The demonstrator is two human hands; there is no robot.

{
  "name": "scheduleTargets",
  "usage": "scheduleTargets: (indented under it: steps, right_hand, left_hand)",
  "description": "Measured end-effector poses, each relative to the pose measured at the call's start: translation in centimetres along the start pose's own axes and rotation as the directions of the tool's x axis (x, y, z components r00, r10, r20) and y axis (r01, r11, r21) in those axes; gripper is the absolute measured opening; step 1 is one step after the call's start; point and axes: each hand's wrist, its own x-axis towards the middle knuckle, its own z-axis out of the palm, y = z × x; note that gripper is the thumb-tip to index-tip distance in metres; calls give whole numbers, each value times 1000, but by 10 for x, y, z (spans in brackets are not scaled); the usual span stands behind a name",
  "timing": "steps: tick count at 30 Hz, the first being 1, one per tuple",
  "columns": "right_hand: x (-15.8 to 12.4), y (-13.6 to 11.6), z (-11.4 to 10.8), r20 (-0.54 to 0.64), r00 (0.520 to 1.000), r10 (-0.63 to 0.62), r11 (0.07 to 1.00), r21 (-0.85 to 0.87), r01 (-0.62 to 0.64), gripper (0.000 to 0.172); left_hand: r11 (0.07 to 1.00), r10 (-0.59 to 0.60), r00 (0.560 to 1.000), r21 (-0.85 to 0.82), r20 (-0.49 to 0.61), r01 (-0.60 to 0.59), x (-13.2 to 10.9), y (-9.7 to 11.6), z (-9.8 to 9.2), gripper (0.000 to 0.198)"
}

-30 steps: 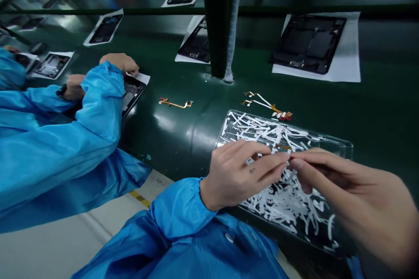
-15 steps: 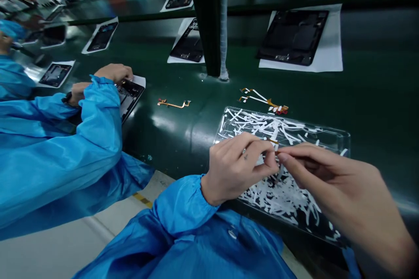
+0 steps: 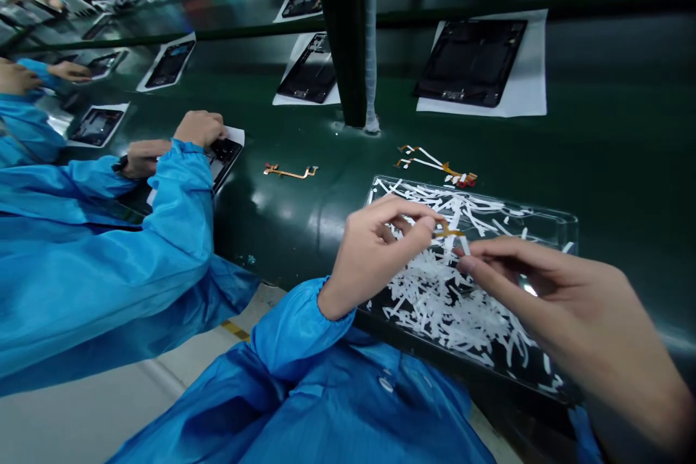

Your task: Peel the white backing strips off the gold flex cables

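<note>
Pinching flex cable (image 3: 449, 230) in left hand (image 3: 375, 246), seemingly white strip (image 3: 465, 245) in right hand (image 3: 560, 297); likely peeling; next calling for steady pull.

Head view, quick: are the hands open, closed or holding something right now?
Left hand: closed, pinching an orange flex cable.
Right hand: closed, seemingly on a white strip; any grip on the cable can't be told.

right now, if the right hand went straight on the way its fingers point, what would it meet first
Likely the orange flex strip at the fingertips of the left hand, then that hand itself. Depth is unclear, so the right hand might pass beneath both.
</note>
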Motion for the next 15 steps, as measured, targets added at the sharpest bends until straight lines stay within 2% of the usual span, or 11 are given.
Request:
scheduleTargets:
  steps: [4,7,8,10,12,15]
  right_hand:
    - [-2,5,0,-23,998,-63,998,-28,62,16]
    - [-2,7,1,-13,998,-56,998,0,56,13]
    - [-1,7,2,-17,998,-56,998,9,56,13]
    - [-1,7,2,-22,998,-57,998,21,58,13]
    - [-1,6,2,-22,997,-72,997,24,73,15]
    - [-2,4,4,-21,994,-110,994,7,110,16]
  left_hand:
    - [998,64,984,31,-165,-60,7,-3,-7,11]
    - [962,227,938,210,-261,-175,3,-4,-5,25]
    - [933,294,924,283,-245,-222,-1,-5,-2,26]
    - [861,391,912,401,-125,-314,-9,-6,4,17]
    - [793,433,901,475,2,-382,-16,-8,10,11]
    - [721,465,882,543,80,-430,-21,-10,17,11]
